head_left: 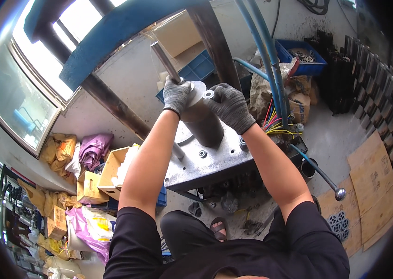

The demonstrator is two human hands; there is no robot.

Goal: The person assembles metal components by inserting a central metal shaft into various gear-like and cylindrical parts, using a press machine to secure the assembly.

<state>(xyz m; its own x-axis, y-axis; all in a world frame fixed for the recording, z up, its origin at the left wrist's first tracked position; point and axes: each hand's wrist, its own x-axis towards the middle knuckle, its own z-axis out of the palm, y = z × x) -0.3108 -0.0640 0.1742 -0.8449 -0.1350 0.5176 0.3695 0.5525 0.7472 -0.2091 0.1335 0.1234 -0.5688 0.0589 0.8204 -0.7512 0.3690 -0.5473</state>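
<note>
My left hand (178, 96), in a grey knit glove, is closed around the lower end of a shiny metal rod (165, 60) that tilts up and to the left. Pinched between the fingers of my right hand (232, 106), gloved alike, is a small metal ring (208, 94). Both hands are at the top of a thick dark metal cylinder (204, 128), beside a round pale metal disc (197, 92). The cylinder stands upright on a metal worktable (189, 169). A small ring-shaped part (202, 154) lies on the tabletop in front of it.
A blue press frame (126, 28) with dark columns arches over the worktable. To the right, a lever with a ball end (340, 194) sticks out. Blue hoses (270, 60) hang behind. Cardboard (373, 190) covers floor at right; boxes and bags (95, 151) crowd the left.
</note>
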